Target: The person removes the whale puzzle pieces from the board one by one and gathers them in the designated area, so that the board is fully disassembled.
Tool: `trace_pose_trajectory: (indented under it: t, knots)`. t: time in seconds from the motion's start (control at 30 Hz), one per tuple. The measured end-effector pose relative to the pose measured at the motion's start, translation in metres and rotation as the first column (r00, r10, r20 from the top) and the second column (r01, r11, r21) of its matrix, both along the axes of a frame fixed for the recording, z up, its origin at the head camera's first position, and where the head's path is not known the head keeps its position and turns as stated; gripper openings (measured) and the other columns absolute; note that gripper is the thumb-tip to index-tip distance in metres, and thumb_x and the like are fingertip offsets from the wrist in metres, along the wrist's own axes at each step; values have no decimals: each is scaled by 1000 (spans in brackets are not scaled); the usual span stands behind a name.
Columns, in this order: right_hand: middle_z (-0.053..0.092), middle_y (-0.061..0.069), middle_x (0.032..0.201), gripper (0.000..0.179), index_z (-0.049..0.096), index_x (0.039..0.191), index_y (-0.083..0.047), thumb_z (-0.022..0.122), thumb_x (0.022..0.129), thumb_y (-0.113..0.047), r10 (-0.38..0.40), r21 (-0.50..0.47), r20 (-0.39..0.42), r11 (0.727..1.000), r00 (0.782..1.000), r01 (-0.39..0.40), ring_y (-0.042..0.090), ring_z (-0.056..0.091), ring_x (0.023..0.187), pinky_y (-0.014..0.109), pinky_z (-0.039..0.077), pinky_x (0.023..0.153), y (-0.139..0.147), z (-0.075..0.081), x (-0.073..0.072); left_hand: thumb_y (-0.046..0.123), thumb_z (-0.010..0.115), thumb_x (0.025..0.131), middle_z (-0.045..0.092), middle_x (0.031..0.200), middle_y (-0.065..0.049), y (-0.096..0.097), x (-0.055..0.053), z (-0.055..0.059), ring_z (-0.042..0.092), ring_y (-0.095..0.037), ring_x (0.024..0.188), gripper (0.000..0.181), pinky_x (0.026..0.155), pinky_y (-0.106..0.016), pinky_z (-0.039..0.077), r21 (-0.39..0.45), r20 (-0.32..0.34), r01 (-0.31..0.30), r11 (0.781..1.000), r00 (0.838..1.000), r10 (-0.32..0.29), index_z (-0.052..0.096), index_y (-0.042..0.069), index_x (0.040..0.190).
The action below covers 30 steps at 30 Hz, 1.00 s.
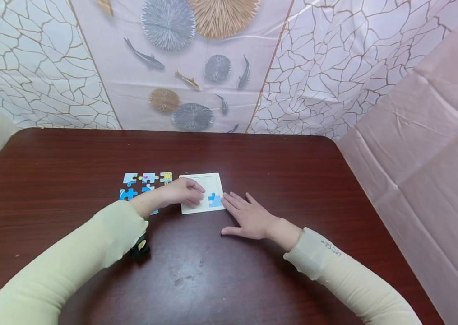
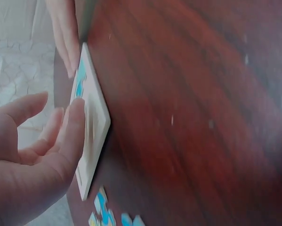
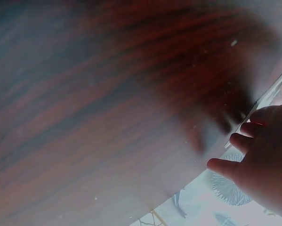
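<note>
A white square puzzle board [image 1: 200, 179] lies on the table with one blue jigsaw piece [image 1: 215, 201] set in its lower right corner. Over the board's left half hovers my left hand [image 1: 180, 191], fingers loosely bent; the left wrist view shows its thumb and fingers [image 2: 75, 127] apart with nothing between them. My right hand [image 1: 252, 219] is spread with fingers straight, fingertips right at the board's right edge. Left of the board lie several loose jigsaw pieces [image 1: 128, 194], blue and white with small pictures, some hidden behind my left hand and forearm.
The dark brown wooden table [image 1: 273, 167] spreads around the board. A small black object [image 1: 140, 248] with a yellow mark shows beside the left sleeve. Patterned cloth [image 1: 196, 90] hangs behind the table's far edge, and a pale cloth [image 1: 419, 149] hangs on the right.
</note>
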State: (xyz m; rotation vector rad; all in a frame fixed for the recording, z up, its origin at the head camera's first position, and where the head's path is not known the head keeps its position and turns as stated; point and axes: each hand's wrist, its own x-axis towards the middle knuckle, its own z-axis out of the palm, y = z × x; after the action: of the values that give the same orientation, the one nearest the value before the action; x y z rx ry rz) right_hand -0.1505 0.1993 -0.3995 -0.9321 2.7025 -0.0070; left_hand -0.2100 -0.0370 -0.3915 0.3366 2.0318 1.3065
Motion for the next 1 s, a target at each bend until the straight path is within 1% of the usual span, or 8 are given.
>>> trace_pose_trajectory:
  t: [0.2,0.43,0.53,0.57,0.67,0.77,0.83,1.0]
  knots:
    - [21,8,156,86,21,149,-9,45,88,-63,4,-4,-1,1000,1000,-4,25,17,145,57,16,114,-1,1,0,11,52,93,56,121,-26,7,4,-2,65,-25,98,41,88,-35,54,22,26,-26,999,999,25,46,-10,128]
    - [20,8,156,86,20,149,-10,45,87,-64,-2,7,11,1000,1000,2,24,17,145,57,16,115,0,-1,-1,12,51,94,56,124,-27,10,3,-3,62,-29,107,42,93,-36,51,40,58,-40,998,998,38,45,-10,130]
    - [20,8,156,86,20,149,-10,45,87,-64,-4,4,15,1000,1000,4,25,18,144,57,15,115,0,0,-1,16,53,94,58,123,-25,11,3,-1,64,-27,106,43,93,-36,51,37,56,-29,999,998,26,47,-8,130]
    - [20,8,156,86,20,149,-10,45,87,-64,-4,4,15,1000,1000,4,25,18,144,57,16,115,0,0,-1,18,54,94,60,121,-23,10,2,-1,65,-25,103,44,91,-34,53,46,53,-19,999,998,17,48,-8,129]
    - [21,8,156,86,20,149,-9,45,87,-63,-2,1,16,1000,1000,2,25,18,144,57,15,115,0,0,-1,21,55,93,62,119,-21,11,2,0,66,-22,100,45,90,-34,53,40,45,-12,999,999,10,49,-7,128]
    - [21,9,156,86,21,149,-9,46,87,-63,-2,-4,15,1000,1000,2,25,18,144,57,16,115,0,1,-1,17,55,93,61,119,-22,13,0,-3,66,-23,100,43,91,-34,53,39,44,-32,999,999,30,49,-7,128]
    - [21,9,156,86,21,149,-8,46,87,-63,-3,-5,14,1000,1000,3,25,19,144,57,16,115,0,1,0,12,53,92,59,121,-23,17,-1,-6,65,-22,99,41,92,-34,52,25,38,-57,998,998,56,49,-7,128]
    - [22,9,156,86,20,149,-8,46,87,-63,0,-4,14,1000,1000,0,25,19,144,57,16,115,0,1,0,9,56,88,62,116,-22,23,-4,-13,63,-11,83,40,85,-28,54,11,-6,-119,993,993,119,53,-7,125]
